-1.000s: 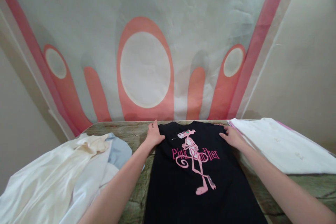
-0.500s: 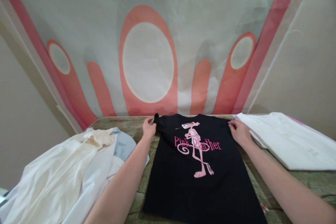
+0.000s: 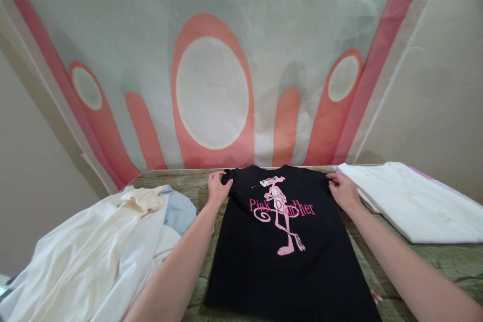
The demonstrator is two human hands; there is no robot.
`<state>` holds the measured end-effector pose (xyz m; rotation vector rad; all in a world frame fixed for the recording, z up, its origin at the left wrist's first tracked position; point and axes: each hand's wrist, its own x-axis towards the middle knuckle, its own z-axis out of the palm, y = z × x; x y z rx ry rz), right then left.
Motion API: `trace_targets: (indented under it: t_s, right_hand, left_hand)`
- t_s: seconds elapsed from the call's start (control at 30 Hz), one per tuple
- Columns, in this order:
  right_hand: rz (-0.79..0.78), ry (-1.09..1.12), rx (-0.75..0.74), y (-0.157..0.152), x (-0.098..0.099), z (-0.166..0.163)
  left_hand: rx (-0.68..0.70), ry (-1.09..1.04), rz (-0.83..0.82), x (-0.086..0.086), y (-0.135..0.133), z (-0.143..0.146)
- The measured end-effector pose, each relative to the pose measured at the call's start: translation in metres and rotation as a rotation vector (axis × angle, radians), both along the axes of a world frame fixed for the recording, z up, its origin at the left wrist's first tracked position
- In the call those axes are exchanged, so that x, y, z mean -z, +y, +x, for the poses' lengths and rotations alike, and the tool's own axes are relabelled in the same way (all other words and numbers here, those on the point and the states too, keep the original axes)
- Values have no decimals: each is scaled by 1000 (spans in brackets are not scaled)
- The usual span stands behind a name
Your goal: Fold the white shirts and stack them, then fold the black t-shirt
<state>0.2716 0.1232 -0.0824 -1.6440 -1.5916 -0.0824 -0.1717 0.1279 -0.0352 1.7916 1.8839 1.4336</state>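
A black T-shirt (image 3: 245,261) with a pink cartoon panther and the words "Pink Panther" on it lies spread out in front of me, collar at the far side. At its left sleeve, my left hand (image 3: 219,188) has thumb and fingers closed on the bunched sleeve edge. My right hand (image 3: 342,191) pinches the shirt's right sleeve between thumb and fingers. Both arms reach forward along the shirt's sides. The hem runs out of view at the bottom.
On the left lies a loose heap of cream, white and light blue clothes (image 3: 86,246). Folded white garments (image 3: 418,206) are stacked on the right. The wood-patterned table (image 3: 166,177) ends at a pink-and-grey printed backdrop (image 3: 213,90).
My left hand has shifted slightly right, bringing the left sleeve inward, and its fingers have moved over the sleeve edge. My right hand stays at the right sleeve. The view has tilted slightly.
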Motion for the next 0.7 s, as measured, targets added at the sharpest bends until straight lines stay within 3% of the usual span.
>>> trace_targets:
  t_s: [0.3, 0.53, 0.7]
  right_hand:
    - [25, 46, -4, -3, -4, -3]
    - [-42, 157, 14, -6, -8, -6]
    - [-198, 313, 43, -10, -23, -2]
  left_hand:
    - [-27, 254, -36, -9, -8, 6]
    - [-75, 162, -10, -10, 2, -6]
    - [-43, 120, -54, -3, 10, -14]
